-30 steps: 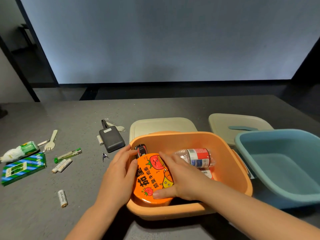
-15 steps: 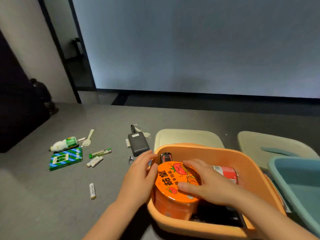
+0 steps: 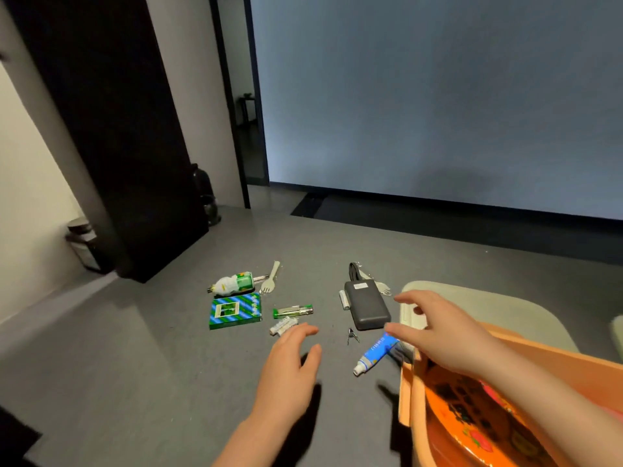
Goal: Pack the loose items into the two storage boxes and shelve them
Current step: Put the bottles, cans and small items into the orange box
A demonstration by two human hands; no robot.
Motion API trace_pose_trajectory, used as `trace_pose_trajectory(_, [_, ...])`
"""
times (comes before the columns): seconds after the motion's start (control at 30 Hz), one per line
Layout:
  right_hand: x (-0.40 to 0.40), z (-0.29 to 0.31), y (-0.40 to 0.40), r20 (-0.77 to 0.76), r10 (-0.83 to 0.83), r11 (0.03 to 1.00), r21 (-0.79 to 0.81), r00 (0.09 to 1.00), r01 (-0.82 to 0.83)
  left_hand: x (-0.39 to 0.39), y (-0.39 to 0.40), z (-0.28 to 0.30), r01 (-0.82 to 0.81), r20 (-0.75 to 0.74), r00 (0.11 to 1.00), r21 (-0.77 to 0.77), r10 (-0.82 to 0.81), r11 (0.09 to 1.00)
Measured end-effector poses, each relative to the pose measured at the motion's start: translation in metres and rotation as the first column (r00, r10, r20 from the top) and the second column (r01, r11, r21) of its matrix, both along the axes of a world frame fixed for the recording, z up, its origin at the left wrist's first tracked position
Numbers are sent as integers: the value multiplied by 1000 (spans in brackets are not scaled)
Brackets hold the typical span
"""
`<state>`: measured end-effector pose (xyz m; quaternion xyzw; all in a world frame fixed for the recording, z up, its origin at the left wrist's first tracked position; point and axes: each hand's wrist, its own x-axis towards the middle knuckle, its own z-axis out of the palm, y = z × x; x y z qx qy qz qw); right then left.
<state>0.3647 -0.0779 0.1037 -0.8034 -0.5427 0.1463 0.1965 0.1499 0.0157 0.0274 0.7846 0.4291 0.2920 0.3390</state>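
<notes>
The orange storage box (image 3: 553, 357) sits at the lower right with the orange noodle cup (image 3: 478, 412) inside. My left hand (image 3: 290, 369) hovers open over the grey table, just below two white batteries (image 3: 284, 325). My right hand (image 3: 445, 332) is open above the box's left corner, fingers spread toward the dark power bank (image 3: 367, 308). A blue tube (image 3: 376, 353) lies beside the box. A green lighter (image 3: 292, 310), a green-blue packet (image 3: 235, 310), a green-white wrapped item (image 3: 232, 283) and a pale fork (image 3: 271, 281) lie further left.
A beige lid (image 3: 505, 315) lies behind the orange box. A small metal clip (image 3: 352, 335) sits near the power bank, and another battery (image 3: 344, 299) lies at its left side. A black cabinet (image 3: 111, 129) and a small bin (image 3: 82, 242) stand at the left.
Both hands have let go of the noodle cup and lifted out of the orange box, moving left over the table. The view has swung left, and the blue box is out of sight.
</notes>
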Motion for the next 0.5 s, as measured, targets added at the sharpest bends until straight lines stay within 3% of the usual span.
trace_pose_trajectory(0.3, [7, -49, 147, 167, -186, 910, -343, 968, 234, -3, 96, -8, 71, -25, 997, 8, -71, 997])
trace_pose_trajectory(0.5, [11, -94, 178, 184, -440, 807, -348, 879, 477, 14, 134, -18, 135, -70, 988, -9, -135, 991])
